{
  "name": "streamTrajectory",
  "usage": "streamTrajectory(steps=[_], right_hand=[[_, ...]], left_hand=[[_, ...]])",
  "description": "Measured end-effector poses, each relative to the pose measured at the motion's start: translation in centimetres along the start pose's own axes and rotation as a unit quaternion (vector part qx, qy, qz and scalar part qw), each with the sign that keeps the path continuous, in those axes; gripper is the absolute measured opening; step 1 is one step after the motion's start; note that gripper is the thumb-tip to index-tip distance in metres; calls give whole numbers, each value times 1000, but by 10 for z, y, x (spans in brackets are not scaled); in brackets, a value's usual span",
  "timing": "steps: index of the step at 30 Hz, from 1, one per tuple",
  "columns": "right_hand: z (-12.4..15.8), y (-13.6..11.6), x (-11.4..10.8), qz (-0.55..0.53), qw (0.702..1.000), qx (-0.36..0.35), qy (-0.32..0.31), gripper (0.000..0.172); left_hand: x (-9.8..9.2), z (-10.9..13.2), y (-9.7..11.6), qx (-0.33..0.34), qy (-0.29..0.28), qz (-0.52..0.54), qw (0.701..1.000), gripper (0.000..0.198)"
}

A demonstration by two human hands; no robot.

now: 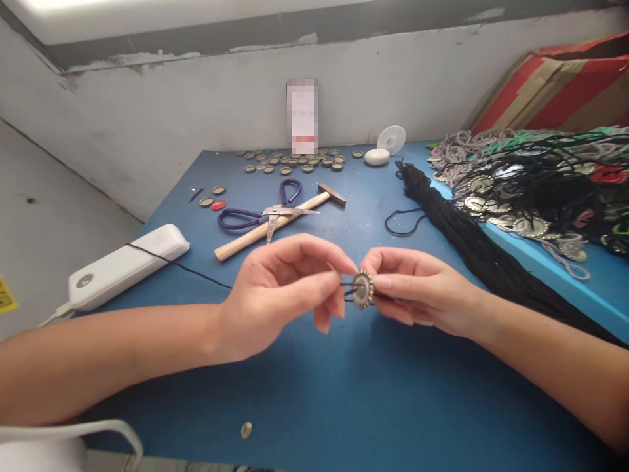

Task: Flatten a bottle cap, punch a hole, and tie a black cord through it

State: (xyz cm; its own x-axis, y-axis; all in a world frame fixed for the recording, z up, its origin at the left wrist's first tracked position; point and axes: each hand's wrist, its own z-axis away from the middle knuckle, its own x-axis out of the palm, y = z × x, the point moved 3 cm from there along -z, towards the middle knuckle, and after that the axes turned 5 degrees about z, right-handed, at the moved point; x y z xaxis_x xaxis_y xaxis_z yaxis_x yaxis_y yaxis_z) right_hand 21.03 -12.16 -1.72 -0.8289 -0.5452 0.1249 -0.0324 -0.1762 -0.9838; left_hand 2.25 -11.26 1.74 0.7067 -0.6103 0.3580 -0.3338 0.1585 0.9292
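Both my hands meet over the middle of the blue table (344,387). My right hand (417,288) pinches a flattened metal bottle cap (363,290) by its edge, held upright. My left hand (280,288) has its fingertips closed on a thin black cord (348,288) at the cap's left side. The cord runs through or behind the cap; I cannot tell which.
A wooden hammer (275,226) and purple-handled scissors (260,213) lie behind my hands. Several bottle caps (295,162) sit at the back. A bundle of black cords (472,242) and a pile of corded caps (540,190) fill the right. A white box (128,265) lies left.
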Motion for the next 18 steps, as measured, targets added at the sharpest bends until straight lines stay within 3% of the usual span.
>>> streamTrajectory(steps=[5, 8, 14, 18], right_hand=[[0, -5, -16, 62, 981, -58, 174, 30], [1, -3, -20, 111, 963, -78, 234, 26], [3, -2, -19, 188, 939, -93, 271, 15], [4, -2, -18, 211, 932, -95, 278, 11]], left_hand=[[-20, -16, 1, 98, 47, -145, 983, 10], [-29, -26, -1, 119, 43, -302, 945, 22], [-37, -33, 4, 190, 20, -537, 822, 16], [-37, -33, 8, 182, 30, -528, 829, 3]])
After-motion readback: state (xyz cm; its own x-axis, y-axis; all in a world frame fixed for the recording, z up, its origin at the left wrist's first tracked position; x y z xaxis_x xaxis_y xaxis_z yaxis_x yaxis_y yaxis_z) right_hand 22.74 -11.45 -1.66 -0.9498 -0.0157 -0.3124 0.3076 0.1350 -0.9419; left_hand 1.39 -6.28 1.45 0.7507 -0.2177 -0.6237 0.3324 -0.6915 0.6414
